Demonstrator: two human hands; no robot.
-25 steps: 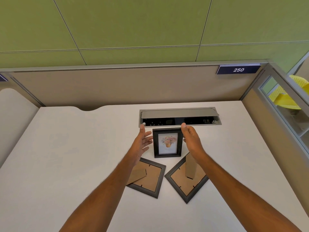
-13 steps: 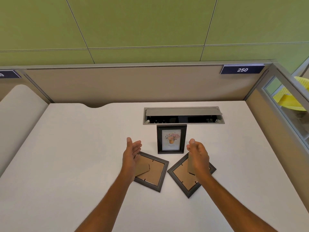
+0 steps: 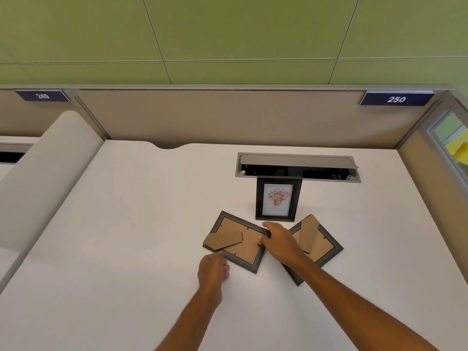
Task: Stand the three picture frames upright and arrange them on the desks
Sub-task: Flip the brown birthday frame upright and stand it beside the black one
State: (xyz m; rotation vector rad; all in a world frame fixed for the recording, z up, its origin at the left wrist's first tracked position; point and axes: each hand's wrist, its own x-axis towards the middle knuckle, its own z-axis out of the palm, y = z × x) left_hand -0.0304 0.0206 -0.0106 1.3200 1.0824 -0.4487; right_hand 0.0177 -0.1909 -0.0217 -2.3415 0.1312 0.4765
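Note:
One black picture frame (image 3: 278, 198) with a flower print stands upright on the white desk (image 3: 141, 224), just in front of the cable box. Two more black frames lie face down with brown backs and cardboard stands showing. My right hand (image 3: 278, 240) grips the right edge of the left face-down frame (image 3: 236, 240), thumb on its back. My left hand (image 3: 214, 271) touches that frame's near left edge with curled fingers. The right face-down frame (image 3: 317, 245) lies partly under my right forearm.
An open grey cable box (image 3: 297, 167) is recessed in the desk behind the standing frame. Beige partition panels carry number plates 249 (image 3: 42, 96) and 250 (image 3: 396, 99). A neighbouring desk (image 3: 7, 171) lies to the left past a rounded divider (image 3: 43, 173).
Both hands have drawn back from the standing frame and come down onto the left face-down frame. The view has shifted left, bringing the neighbouring desk into sight.

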